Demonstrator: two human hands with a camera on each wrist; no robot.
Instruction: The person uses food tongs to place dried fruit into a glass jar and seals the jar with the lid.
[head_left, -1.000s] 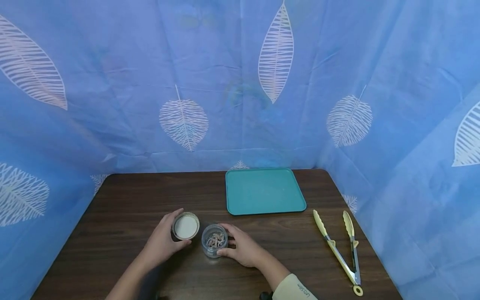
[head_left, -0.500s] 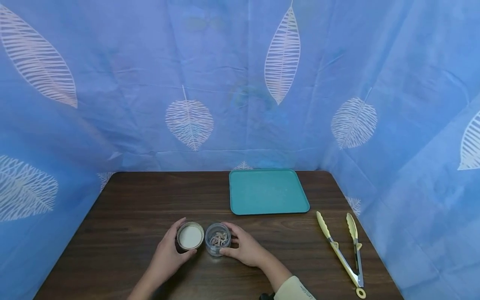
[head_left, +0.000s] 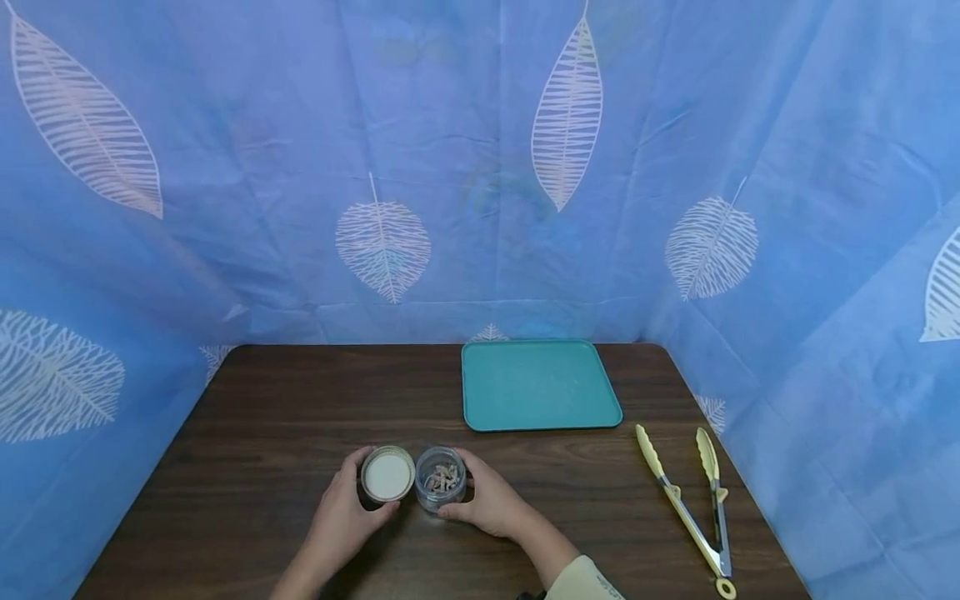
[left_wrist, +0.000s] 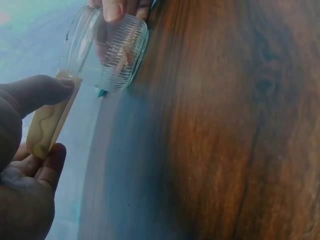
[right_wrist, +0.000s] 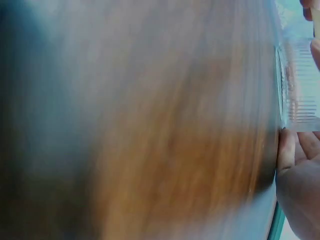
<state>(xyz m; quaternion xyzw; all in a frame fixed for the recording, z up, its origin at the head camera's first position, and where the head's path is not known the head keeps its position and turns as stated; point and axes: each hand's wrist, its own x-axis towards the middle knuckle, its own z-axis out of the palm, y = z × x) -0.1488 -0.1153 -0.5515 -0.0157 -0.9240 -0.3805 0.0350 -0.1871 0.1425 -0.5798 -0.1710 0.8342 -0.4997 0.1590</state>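
Observation:
In the head view my left hand [head_left: 339, 512] grips a round lid [head_left: 387, 475] by its edge, its white inner side facing up. Just right of it, a clear jar [head_left: 431, 503] stands upright on the table with small pale brown pieces [head_left: 442, 477] inside. My right hand [head_left: 491, 506] curls round the jar's right side, thumb toward the front. From the left wrist, the lid [left_wrist: 54, 117] shows a cream side wall between thumb and fingers, tilted near the mouth of the ribbed jar [left_wrist: 122, 52]. In the right wrist view the jar [right_wrist: 305, 82] is partly cut off.
A teal tray [head_left: 540, 386] lies at the back of the dark wooden table [head_left: 322, 392]. Tongs [head_left: 693, 525] with yellow tips lie spread at the right. Blue cloth with white leaf prints [head_left: 450, 167] surrounds the table's back and sides.
My left hand has brought the lid right and nearer, to the jar's left rim. My right hand keeps holding the jar. The head view has shifted slightly.

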